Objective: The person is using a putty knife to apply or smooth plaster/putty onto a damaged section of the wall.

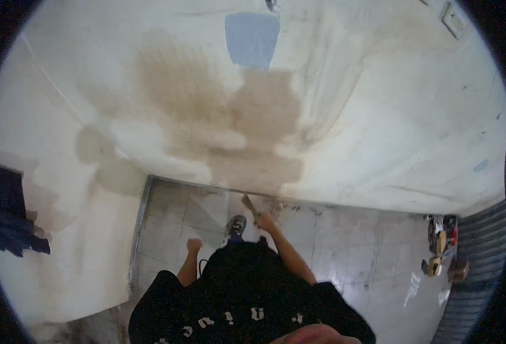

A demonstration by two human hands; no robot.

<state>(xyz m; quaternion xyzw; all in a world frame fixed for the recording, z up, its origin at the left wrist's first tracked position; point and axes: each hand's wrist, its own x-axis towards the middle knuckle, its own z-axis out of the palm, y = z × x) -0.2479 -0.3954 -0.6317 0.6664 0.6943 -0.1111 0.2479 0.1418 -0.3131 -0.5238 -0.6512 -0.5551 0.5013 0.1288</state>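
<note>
My right hand (265, 222) is closed around a short brush (247, 202) that looks like a flat paintbrush with a brownish end. Its tip points away from me, just short of the line where the floor meets the wall. To the left and a little nearer, my left hand (194, 245) hangs low over the floor with its fingers curled in, and nothing shows in it. Between the two hands, one shoe (237, 223) stands on the tiles. Ahead rises a stained, off-white wall (373, 143) with brown patches.
A blue-grey patch (252, 39) marks the upper wall, and a socket plate (453, 20) sits at upper right. Assorted items (438, 241) lie by a corrugated panel (482, 252) at right. Dark cloth (4, 209) hangs at left. Grey tiles (344, 252) cover the floor.
</note>
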